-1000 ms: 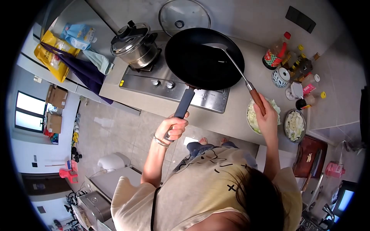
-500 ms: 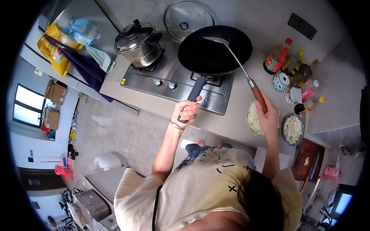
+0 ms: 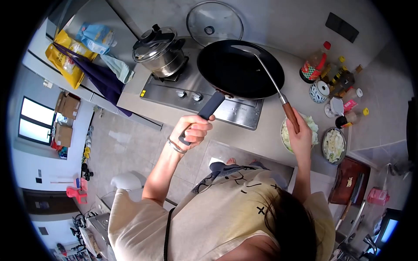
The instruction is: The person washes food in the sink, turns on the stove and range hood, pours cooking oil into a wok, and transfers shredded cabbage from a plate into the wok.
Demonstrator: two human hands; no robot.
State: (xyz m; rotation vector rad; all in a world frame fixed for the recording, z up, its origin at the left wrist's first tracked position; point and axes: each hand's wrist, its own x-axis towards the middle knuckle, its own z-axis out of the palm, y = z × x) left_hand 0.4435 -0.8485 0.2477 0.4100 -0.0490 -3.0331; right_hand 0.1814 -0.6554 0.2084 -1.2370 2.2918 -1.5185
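My left hand (image 3: 193,132) is closed around the dark grey handle of a black frying pan (image 3: 235,76). The pan sits over the right side of the steel gas hob (image 3: 244,114), its inside dark with no food visible. My right hand (image 3: 301,140) grips the wooden handle of a metal spatula (image 3: 271,75), whose blade reaches into the far side of the pan. Just beneath the right hand, a bowl of chopped cabbage (image 3: 310,124) is partly covered by it. A second bowl of cut pale vegetables (image 3: 333,145) stands to its right.
A pressure cooker (image 3: 159,54) occupies the left burner. Behind the pan, a glass lid (image 3: 214,21) leans on the wall. Sauce bottles (image 3: 314,65) and a patterned jar (image 3: 319,91) line the right side. A cutting board (image 3: 348,180) with a knife lies at the lower right.
My left hand has drawn the pan's handle left and toward me, so the pan has shifted nearer and covers the burner. The spatula blade remains in the pan.
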